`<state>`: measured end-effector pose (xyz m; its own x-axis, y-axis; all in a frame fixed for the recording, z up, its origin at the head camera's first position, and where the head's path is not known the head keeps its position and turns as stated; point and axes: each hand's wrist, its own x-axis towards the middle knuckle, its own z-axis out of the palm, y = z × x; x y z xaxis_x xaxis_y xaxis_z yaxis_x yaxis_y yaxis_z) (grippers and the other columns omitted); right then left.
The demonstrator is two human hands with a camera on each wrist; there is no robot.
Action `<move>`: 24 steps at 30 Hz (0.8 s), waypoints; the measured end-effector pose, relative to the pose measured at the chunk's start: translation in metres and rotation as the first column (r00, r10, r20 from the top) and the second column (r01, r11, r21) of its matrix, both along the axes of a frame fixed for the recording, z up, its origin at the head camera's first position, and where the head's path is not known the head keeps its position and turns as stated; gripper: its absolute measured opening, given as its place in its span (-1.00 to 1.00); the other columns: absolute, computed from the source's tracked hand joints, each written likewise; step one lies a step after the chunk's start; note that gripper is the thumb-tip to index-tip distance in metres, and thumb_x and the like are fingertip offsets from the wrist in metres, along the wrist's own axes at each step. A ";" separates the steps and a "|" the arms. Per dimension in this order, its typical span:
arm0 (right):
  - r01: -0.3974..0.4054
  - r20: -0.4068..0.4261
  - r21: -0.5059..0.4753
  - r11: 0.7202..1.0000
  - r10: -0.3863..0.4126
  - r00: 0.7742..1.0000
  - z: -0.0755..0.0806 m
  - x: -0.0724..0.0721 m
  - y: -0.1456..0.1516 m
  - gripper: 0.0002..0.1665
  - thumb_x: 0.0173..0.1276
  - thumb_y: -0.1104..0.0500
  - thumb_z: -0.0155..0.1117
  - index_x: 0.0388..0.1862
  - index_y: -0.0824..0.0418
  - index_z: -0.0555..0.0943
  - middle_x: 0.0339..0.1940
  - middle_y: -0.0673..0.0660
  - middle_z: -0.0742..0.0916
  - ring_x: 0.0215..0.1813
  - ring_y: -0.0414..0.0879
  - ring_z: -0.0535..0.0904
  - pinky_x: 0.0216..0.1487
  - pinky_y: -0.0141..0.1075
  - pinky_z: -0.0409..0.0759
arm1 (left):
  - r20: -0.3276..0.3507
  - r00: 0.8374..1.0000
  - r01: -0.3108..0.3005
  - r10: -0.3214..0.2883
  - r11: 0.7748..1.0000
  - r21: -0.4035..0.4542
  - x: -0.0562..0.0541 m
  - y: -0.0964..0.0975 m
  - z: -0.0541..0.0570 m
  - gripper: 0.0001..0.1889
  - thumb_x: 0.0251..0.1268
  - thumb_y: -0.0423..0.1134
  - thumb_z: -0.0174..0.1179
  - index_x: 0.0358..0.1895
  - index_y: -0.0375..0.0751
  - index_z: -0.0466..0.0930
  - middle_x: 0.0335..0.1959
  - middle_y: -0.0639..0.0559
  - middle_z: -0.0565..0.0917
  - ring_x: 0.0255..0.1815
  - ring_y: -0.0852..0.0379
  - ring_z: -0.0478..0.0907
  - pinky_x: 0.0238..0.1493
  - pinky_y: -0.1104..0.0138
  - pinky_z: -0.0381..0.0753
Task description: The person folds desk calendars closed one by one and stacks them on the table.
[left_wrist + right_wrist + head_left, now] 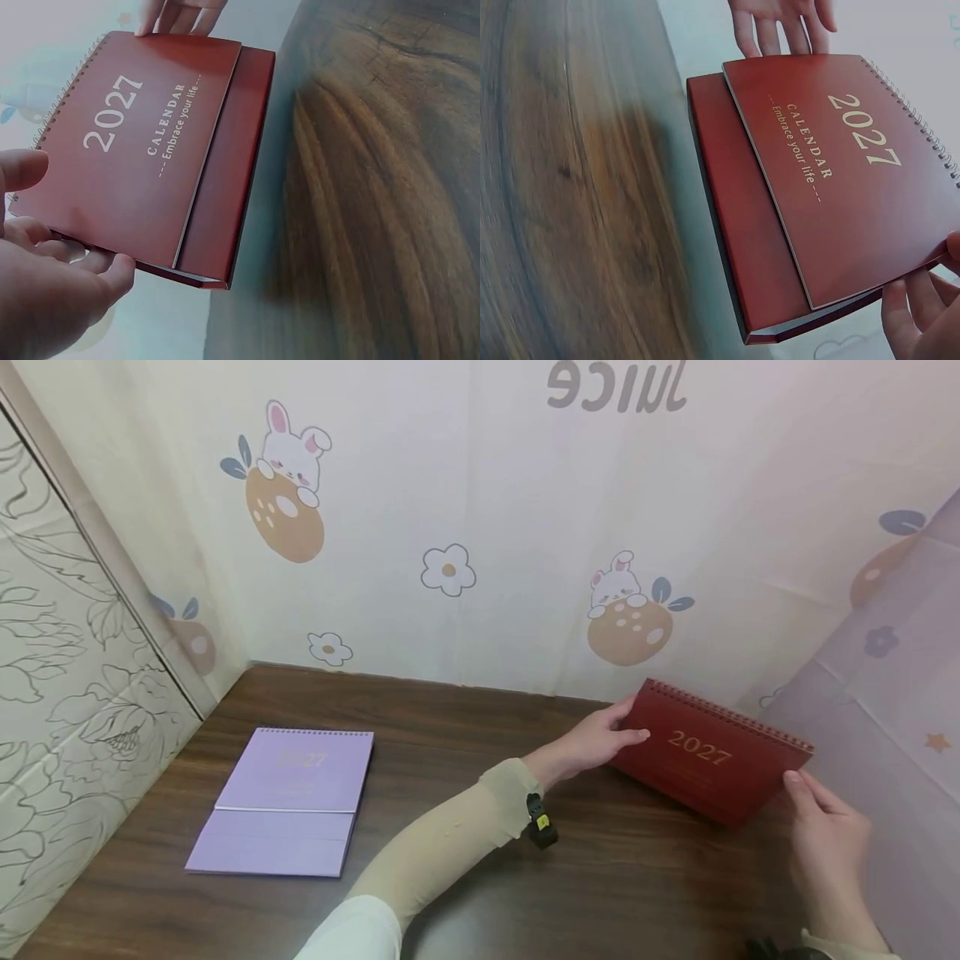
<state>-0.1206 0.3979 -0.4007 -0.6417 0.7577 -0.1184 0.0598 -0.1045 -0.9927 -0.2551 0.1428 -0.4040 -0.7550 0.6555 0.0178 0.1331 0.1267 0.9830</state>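
A red 2027 desk calendar (697, 752) with a spiral along its top edge is tilted at the back right of the table. My right hand (828, 835) pinches its right edge between thumb and fingers. At the opposite edge is my left hand (592, 739), its fingers fairly straight and reaching behind the cover. In the right wrist view, the left thumb (825, 13) stands apart from the cover. Both wrist views show the cover's gold lettering and a lower red base strip (225, 172). Some fingertips are hidden behind the calendar.
A lilac 2027 desk calendar (288, 785) lies on the left of the dark wooden table (480, 893). Behind the table hangs a pale curtain (517, 485) with rabbit prints. Another patterned cloth (907, 693) borders the right side, close to my right hand.
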 end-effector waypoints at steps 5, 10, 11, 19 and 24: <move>-0.045 0.063 0.043 0.998 0.042 0.997 0.004 0.002 -0.010 -0.42 0.31 -0.04 0.41 0.30 -0.01 0.55 0.28 -0.11 0.55 0.42 -0.33 0.31 0.28 -0.61 0.23 | 0.009 1.000 -0.010 0.009 1.000 0.024 0.002 -0.013 0.000 -0.29 0.47 -0.04 0.15 0.59 0.17 0.05 0.55 0.31 0.14 0.49 0.30 0.15 0.42 0.31 0.19; -0.084 0.054 0.064 0.994 0.081 0.995 0.002 0.003 -0.024 -0.45 0.35 0.00 0.38 0.30 0.05 0.54 0.29 -0.09 0.54 0.44 -0.31 0.28 0.29 -0.60 0.22 | 0.008 1.000 -0.016 0.016 1.000 0.010 0.007 -0.031 0.001 -0.28 0.47 -0.05 0.16 0.60 0.15 0.05 0.56 0.28 0.14 0.48 0.27 0.17 0.42 0.30 0.19; -0.090 0.046 0.059 0.994 0.087 0.995 0.002 0.003 -0.026 -0.46 0.35 0.01 0.39 0.28 0.06 0.55 0.29 -0.09 0.55 0.44 -0.31 0.28 0.27 -0.60 0.25 | 0.005 1.000 -0.014 0.014 1.000 0.008 0.008 -0.035 0.001 -0.27 0.46 -0.05 0.17 0.60 0.16 0.05 0.56 0.28 0.15 0.48 0.28 0.19 0.42 0.30 0.20; -0.205 0.086 0.111 0.973 0.196 0.977 0.002 0.001 -0.045 -0.33 0.35 -0.06 0.38 0.35 0.15 0.47 0.13 -0.22 0.63 0.40 -0.31 0.33 0.22 -0.58 0.32 | -0.039 0.999 -0.020 0.020 1.000 -0.010 0.015 -0.071 0.003 -0.26 0.44 -0.04 0.19 0.59 0.26 0.04 0.51 0.28 0.24 0.40 0.29 0.30 0.41 0.18 0.25; -0.295 0.180 0.221 0.929 0.259 0.949 0.003 0.001 -0.060 -0.22 0.39 -0.14 0.30 0.43 0.25 0.38 0.28 -0.02 0.53 0.26 -0.38 0.47 0.13 -0.61 0.39 | -0.057 0.997 -0.054 0.052 0.998 -0.031 0.022 -0.093 0.002 -0.24 0.44 -0.07 0.20 0.59 0.23 0.02 0.51 0.22 0.27 0.41 0.27 0.29 0.42 0.14 0.23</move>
